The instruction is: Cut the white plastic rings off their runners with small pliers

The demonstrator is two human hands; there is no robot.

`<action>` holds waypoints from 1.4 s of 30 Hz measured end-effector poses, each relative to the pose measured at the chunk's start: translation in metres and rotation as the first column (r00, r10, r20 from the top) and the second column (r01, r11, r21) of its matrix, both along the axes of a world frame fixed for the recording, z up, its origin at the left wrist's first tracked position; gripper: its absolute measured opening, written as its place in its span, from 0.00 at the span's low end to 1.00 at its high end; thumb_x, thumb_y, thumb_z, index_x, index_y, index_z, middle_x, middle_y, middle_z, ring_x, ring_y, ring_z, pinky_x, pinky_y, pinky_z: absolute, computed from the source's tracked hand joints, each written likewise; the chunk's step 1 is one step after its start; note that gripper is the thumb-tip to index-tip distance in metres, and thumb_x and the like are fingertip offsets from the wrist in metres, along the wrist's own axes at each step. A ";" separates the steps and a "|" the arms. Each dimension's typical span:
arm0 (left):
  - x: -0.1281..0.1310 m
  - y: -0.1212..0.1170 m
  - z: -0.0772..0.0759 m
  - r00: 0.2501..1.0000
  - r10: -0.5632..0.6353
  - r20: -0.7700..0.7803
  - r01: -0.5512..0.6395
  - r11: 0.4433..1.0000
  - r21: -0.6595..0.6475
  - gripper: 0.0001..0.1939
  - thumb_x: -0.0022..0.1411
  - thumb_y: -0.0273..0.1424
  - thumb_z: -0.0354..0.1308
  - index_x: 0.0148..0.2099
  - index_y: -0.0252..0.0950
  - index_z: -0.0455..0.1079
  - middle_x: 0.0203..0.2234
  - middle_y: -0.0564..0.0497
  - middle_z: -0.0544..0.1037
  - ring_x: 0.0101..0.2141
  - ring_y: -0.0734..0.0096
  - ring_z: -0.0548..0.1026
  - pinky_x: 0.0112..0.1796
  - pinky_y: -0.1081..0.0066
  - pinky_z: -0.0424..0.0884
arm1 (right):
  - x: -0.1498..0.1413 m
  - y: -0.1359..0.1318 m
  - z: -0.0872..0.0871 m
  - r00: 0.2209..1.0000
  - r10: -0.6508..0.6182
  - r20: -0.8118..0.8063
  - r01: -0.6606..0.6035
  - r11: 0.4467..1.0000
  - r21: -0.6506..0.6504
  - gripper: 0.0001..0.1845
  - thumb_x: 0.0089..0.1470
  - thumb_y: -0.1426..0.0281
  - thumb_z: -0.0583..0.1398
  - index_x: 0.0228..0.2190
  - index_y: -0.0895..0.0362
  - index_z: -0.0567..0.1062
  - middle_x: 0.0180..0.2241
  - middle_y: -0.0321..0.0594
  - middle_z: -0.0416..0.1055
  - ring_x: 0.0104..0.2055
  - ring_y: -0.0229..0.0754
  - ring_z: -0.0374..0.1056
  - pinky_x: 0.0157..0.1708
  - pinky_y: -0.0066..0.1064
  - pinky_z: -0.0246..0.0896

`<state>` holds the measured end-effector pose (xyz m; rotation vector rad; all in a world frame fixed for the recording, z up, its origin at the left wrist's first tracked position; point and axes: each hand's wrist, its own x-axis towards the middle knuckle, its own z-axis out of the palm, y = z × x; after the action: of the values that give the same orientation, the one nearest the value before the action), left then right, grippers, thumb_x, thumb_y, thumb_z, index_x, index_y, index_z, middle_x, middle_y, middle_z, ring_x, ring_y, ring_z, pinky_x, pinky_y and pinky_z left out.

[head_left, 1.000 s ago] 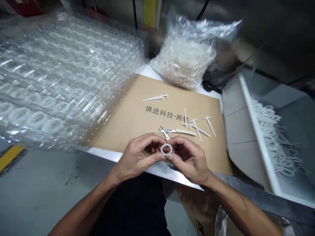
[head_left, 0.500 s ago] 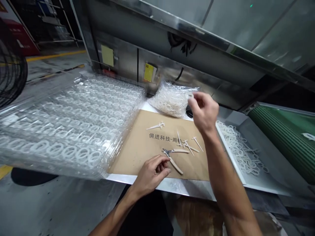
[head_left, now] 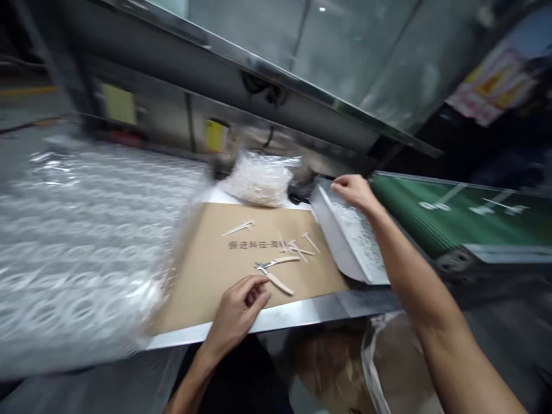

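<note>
My left hand (head_left: 238, 307) rests with curled fingers on a brown cardboard sheet (head_left: 194, 293), just left of the handles of a pair of pliers (head_left: 273, 271). Nothing shows in its grip. My right hand (head_left: 353, 192) lies at the far end of a white tray (head_left: 345, 250), with its fingers on the rim, above a heap of white rings (head_left: 357, 230). Several thin white plastic pieces (head_left: 297, 247) lie on the cardboard beyond the pliers, and one more (head_left: 237, 228) lies to their left.
A blurred stack of clear plastic trays (head_left: 86, 241) holding rings fills the left. A plastic bag of white rings (head_left: 259, 181) sits behind the cardboard. A green conveyor belt (head_left: 444, 207) carrying white pieces runs at the right, and a steel table edge (head_left: 276, 316) passes below my hands.
The view has swung right, bringing in more of the green belt. My right hand has moved from beside the bag to the tray's rim. My left hand stays near the pliers.
</note>
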<state>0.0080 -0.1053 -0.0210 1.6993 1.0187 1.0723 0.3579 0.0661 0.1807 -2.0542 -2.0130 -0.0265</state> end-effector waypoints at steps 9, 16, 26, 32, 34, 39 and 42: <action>-0.008 0.011 -0.016 0.992 0.024 -0.121 -0.016 0.998 0.066 0.21 0.67 0.49 0.62 0.50 0.39 0.79 0.40 0.47 0.84 0.38 0.63 0.82 0.38 0.70 0.77 | 0.065 -0.100 -0.036 0.969 -0.203 0.144 0.218 0.971 -0.098 0.19 0.68 0.62 0.64 0.56 0.57 0.75 0.56 0.47 0.74 0.52 0.50 0.75 0.51 0.48 0.75; -0.006 0.008 -0.013 0.992 0.050 -0.119 -0.044 0.998 0.054 0.19 0.68 0.47 0.62 0.50 0.38 0.79 0.38 0.47 0.83 0.37 0.64 0.81 0.39 0.69 0.77 | 0.110 -0.113 0.038 0.903 -0.428 0.040 0.379 0.837 0.394 0.19 0.68 0.63 0.64 0.56 0.56 0.75 0.58 0.48 0.73 0.54 0.50 0.74 0.52 0.49 0.74; 0.001 0.001 0.008 1.000 0.011 0.021 -0.012 0.999 0.035 0.14 0.69 0.39 0.61 0.47 0.34 0.79 0.33 0.48 0.81 0.31 0.70 0.76 0.34 0.71 0.73 | 0.124 -0.102 0.074 0.942 -0.296 -0.160 0.336 0.808 0.484 0.15 0.69 0.62 0.62 0.53 0.56 0.77 0.55 0.47 0.75 0.51 0.48 0.75 0.49 0.46 0.75; 0.001 -0.001 0.006 0.991 0.050 0.121 -0.051 0.999 0.005 0.15 0.68 0.39 0.62 0.50 0.34 0.78 0.36 0.47 0.81 0.35 0.69 0.77 0.37 0.71 0.73 | 0.026 -0.111 0.032 0.972 0.128 -0.196 -0.041 0.918 0.394 0.09 0.59 0.61 0.70 0.33 0.54 0.81 0.34 0.45 0.80 0.36 0.47 0.74 0.41 0.41 0.68; 0.001 0.000 0.003 0.983 0.079 0.167 -0.077 0.997 -0.018 0.18 0.69 0.40 0.61 0.53 0.33 0.77 0.39 0.45 0.80 0.37 0.69 0.77 0.38 0.71 0.73 | -0.021 -0.120 0.003 0.892 0.352 -0.283 -0.278 0.922 0.271 0.11 0.60 0.59 0.69 0.34 0.54 0.81 0.35 0.42 0.81 0.36 0.46 0.75 0.38 0.38 0.69; 0.001 0.003 0.001 0.962 0.060 0.266 -0.045 0.997 -0.061 0.29 0.70 0.43 0.61 0.67 0.34 0.68 0.51 0.41 0.77 0.38 0.71 0.76 0.43 0.69 0.77 | -0.112 -0.141 -0.066 0.588 0.613 -0.527 -0.679 0.729 0.091 0.12 0.62 0.62 0.66 0.31 0.55 0.76 0.36 0.41 0.81 0.38 0.44 0.78 0.38 0.36 0.74; -0.002 0.000 0.001 0.955 0.010 0.295 0.017 0.996 -0.089 0.29 0.69 0.44 0.62 0.66 0.34 0.70 0.48 0.40 0.79 0.38 0.69 0.78 0.42 0.68 0.78 | -0.132 -0.144 -0.087 0.466 0.640 -0.611 -0.760 0.643 0.094 0.09 0.63 0.67 0.65 0.31 0.55 0.75 0.35 0.40 0.80 0.39 0.44 0.77 0.40 0.38 0.74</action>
<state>0.0063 -0.1048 -0.0196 1.4156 0.8572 1.2167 0.2262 -0.0774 0.0942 -0.8981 -2.2713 0.9032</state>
